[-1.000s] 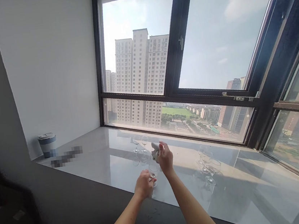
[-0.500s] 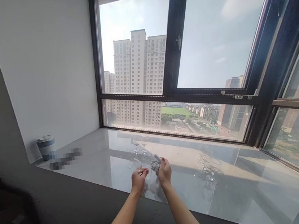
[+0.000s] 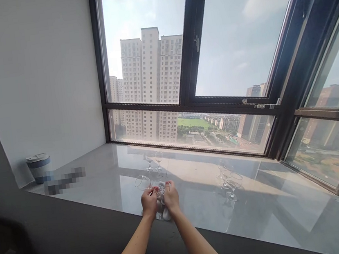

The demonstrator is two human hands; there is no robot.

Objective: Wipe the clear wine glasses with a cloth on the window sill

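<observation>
My left hand (image 3: 149, 202) is closed on a clear stemmed glass (image 3: 142, 182), held tilted with its bowl pointing to the left. A light grey cloth (image 3: 165, 213) is bunched in my right hand (image 3: 171, 196), its lower end hanging down. Both hands are close together, and the cloth is up against the foot end of the glass. Fingers and cloth hide most of the stem and foot. The hands are above the front edge of a glossy grey windowsill (image 3: 102, 182).
Two stemmed glasses (image 3: 158, 161) stand toward the back of the sill, beyond my hands. Several more glasses (image 3: 232, 195) are grouped to the right. A lidded white-and-blue tub (image 3: 39, 169) is at the far left, beside a blurred patch. Dark-framed windows (image 3: 185, 104) border the sill.
My right hand has brought the cloth left, against the foot end of the glass in my left hand. The whole view has shifted slightly, so the sill's objects appear further left.
</observation>
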